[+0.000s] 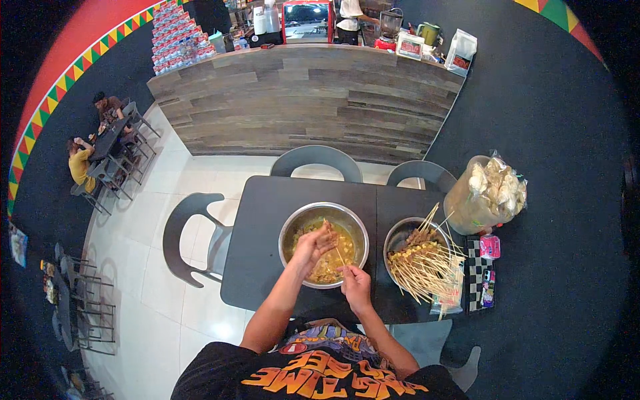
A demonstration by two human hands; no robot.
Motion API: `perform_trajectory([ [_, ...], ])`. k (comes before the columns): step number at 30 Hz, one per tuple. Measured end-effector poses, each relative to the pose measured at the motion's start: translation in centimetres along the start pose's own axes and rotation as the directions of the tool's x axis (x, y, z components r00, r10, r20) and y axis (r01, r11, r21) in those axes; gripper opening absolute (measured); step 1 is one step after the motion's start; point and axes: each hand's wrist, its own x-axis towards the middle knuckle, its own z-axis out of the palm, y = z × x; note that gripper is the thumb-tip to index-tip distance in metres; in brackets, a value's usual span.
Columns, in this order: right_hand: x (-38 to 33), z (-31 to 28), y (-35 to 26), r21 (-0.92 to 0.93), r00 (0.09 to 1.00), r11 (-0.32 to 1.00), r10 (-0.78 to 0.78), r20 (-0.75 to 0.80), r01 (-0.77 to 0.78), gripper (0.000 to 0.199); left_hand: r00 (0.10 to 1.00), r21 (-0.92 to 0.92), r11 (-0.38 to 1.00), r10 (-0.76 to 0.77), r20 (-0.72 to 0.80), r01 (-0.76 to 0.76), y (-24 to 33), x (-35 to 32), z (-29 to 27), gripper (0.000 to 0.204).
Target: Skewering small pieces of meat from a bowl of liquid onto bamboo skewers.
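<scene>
A steel mixing bowl (348, 217) stands before me on the dark table, with small chunks of meat in yellow marinade (325, 270) in it. Over this bowl my left hand (315, 247) is closed at the upper end of a thin wooden skewer (341, 256); whatever lies in its fingers is mostly hidden. Lower down, my right hand (356, 288) pinches the same skewer near the bowl's near right rim. To the right, a second steel bowl (393, 239) holds a heap of loaded skewers (427, 270), their bare sticks fanning out over its near edge.
A tall clear container (467, 203) with filled plastic bags (497, 190) stands at the table's far right. Nearer are a checkered box (475, 273) and a pink packet (490, 247). Grey chairs (317, 160) surround the table (257, 220). Beyond is a wood-faced counter (300, 100); people sit at the left.
</scene>
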Motion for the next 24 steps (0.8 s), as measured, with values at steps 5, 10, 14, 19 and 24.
perform_trajectory([
  [5,0.9,-0.6,2.2,-0.121,0.987,0.979,-0.163,0.008,0.163,0.02,0.991,0.125,0.988,0.105,-0.084,-0.094,1.1,0.8,0.0,0.023],
  [10,0.3,-0.1,1.1,-0.05,0.998,0.997,-0.06,0.019,0.06,0.02,0.971,0.186,0.971,0.182,-0.158,-0.152,0.8,0.5,0.3,0.014],
  [14,-0.3,0.0,-0.5,0.193,0.988,0.971,0.128,0.09,-0.143,0.021,0.968,0.251,0.955,0.202,-0.151,-0.161,1.2,-0.1,0.6,0.013],
  [19,-0.1,-0.2,0.1,0.162,0.992,0.981,0.099,0.075,-0.11,0.02,0.951,0.238,0.958,0.215,-0.224,-0.16,1.2,-0.5,2.0,0.01],
  [24,-0.2,0.2,-0.4,0.139,0.992,0.983,0.108,0.07,-0.117,0.021,0.968,0.201,0.967,0.192,-0.164,-0.157,0.5,0.7,0.1,0.01],
])
